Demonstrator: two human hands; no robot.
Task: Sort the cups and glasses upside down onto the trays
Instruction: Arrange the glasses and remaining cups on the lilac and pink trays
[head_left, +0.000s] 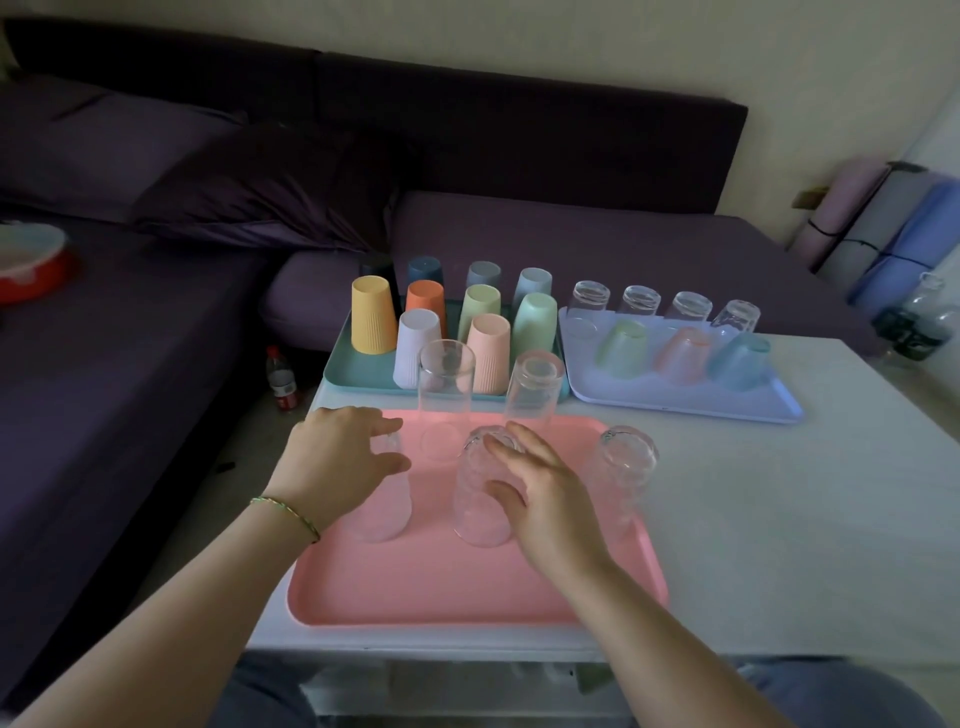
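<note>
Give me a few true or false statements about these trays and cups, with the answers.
1. The coloured cups on the teal tray stand upside down. True.
2. The pink tray holds plastic cups. False: it holds clear glasses.
3. The right hand touches the middle glass on the pink tray. True.
4. The lavender tray is bare. False: upturned glasses stand on it.

Five clear glasses (626, 467) stand upside down on a pink tray (415, 592), the left glass (382, 514) gripped by the left hand (332, 462). Behind the pink tray, a teal tray (353, 376) on the left holds inverted pastel cups (371, 322). A blue tray (675, 397) on the right holds inverted small glasses (641, 301) and tinted cups (685, 353).
</note>
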